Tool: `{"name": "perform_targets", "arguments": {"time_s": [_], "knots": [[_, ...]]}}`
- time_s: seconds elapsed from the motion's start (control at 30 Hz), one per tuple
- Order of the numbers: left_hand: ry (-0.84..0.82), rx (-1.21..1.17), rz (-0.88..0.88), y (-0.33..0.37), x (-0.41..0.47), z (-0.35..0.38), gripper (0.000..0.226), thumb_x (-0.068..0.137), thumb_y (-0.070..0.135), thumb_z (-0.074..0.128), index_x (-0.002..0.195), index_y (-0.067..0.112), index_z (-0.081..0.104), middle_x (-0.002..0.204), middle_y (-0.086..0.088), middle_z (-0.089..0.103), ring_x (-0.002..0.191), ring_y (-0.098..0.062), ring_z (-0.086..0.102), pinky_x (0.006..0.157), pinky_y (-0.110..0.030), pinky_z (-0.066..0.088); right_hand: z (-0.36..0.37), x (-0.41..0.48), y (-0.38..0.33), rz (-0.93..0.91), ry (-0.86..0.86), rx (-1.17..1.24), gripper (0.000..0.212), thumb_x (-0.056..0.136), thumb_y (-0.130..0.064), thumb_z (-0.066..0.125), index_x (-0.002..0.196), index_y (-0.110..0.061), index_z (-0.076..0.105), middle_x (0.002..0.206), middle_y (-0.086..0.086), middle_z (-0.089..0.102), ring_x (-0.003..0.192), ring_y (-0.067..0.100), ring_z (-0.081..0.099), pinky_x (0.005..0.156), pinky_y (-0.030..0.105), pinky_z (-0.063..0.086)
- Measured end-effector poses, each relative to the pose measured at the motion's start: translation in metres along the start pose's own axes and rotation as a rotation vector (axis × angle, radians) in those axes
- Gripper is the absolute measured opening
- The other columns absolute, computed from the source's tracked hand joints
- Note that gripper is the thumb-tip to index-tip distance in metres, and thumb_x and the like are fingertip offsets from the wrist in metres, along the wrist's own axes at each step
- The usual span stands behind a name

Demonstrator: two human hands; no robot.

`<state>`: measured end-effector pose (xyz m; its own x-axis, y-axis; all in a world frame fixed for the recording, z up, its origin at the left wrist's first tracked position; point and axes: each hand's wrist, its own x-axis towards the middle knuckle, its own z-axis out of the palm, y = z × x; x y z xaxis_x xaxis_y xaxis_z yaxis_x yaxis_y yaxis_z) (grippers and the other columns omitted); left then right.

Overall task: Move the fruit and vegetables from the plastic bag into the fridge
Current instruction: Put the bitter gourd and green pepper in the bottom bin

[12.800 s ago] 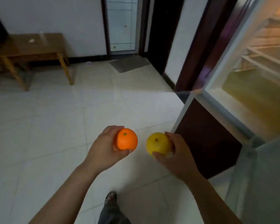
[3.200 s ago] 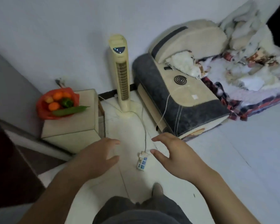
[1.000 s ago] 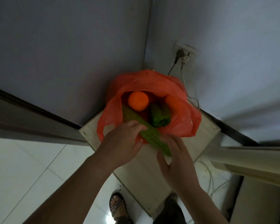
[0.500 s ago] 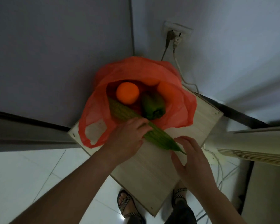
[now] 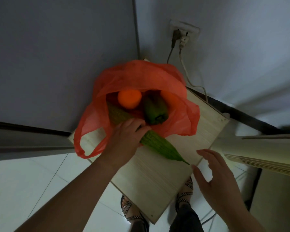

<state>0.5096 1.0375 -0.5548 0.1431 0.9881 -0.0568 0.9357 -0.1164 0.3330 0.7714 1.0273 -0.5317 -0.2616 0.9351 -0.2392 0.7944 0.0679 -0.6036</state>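
The bitter gourd (image 5: pixel 159 144) lies half out of the red plastic bag (image 5: pixel 141 76), held by the left hand (image 5: pixel 124 139), fingers wrapped round it. The right hand (image 5: pixel 214 173) hovers near the bag, fingers spread, empty. An orange (image 5: pixel 129 98) and a green pepper (image 5: pixel 155 109) sit inside the bag, so the unloading looks unfinished.

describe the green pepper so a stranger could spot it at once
On the pale wooden cabinet top lies an open red plastic bag. Inside, the smooth green pepper sits right of the round orange, short and blocky unlike the long ridged green gourd.

A home: tiled floor (image 5: pixel 23 181), wall socket (image 5: pixel 184 32), small wooden cabinet (image 5: pixel 157 178).
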Motion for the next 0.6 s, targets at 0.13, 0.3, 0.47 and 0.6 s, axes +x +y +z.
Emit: {"name": "perform_targets", "arguments": {"time_s": [0.13, 0.3, 0.47, 0.6], "knots": [[0.127, -0.079, -0.053, 0.005, -0.004, -0.032, 0.057, 0.060, 0.010, 0.079, 0.112, 0.017, 0.059, 0.114, -0.005, 0.058, 0.105, -0.017, 0.044, 0.085, -0.034, 0.047, -0.028, -0.006, -0.009, 0.029, 0.050, 0.040, 0.039, 0.080, -0.017, 0.067, 0.116, -0.024, 0.055, 0.115, -0.016, 0.047, 0.100, 0.008, 0.053, 0.084, 0.028, 0.045], [0.261, -0.385, -0.238, 0.020, -0.013, -0.077, 0.058, 0.072, 0.010, 0.075, 0.119, 0.030, 0.047, 0.125, 0.009, 0.053, 0.117, -0.008, 0.045, 0.098, -0.019, 0.037, -0.058, -0.017, -0.024, 0.012, 0.050, 0.036, 0.039, 0.078, -0.014, 0.070, 0.114, -0.019, 0.058, 0.115, -0.012, 0.051, 0.103, 0.013, 0.055, 0.087, 0.036, 0.048], [0.415, -0.702, -0.447, 0.045, -0.040, -0.116, 0.058, 0.067, 0.018, 0.080, 0.111, 0.042, 0.051, 0.113, 0.024, 0.058, 0.107, 0.001, 0.054, 0.084, -0.011, 0.045, -0.056, -0.015, -0.047, -0.082, -0.032, 0.050, 0.037, 0.081, -0.023, 0.067, 0.116, -0.026, 0.055, 0.118, -0.013, 0.050, 0.103, 0.006, 0.054, 0.083, 0.021, 0.045], [0.565, -0.932, -0.619, 0.053, -0.062, -0.127, 0.062, 0.059, 0.023, 0.085, 0.106, 0.044, 0.050, 0.109, 0.020, 0.062, 0.103, 0.006, 0.058, 0.075, -0.007, 0.047, -0.032, -0.007, -0.070, -0.155, -0.090, 0.052, 0.035, 0.086, -0.032, 0.059, 0.120, -0.023, 0.054, 0.119, -0.014, 0.049, 0.103, 0.004, 0.053, 0.084, 0.016, 0.040]]}}
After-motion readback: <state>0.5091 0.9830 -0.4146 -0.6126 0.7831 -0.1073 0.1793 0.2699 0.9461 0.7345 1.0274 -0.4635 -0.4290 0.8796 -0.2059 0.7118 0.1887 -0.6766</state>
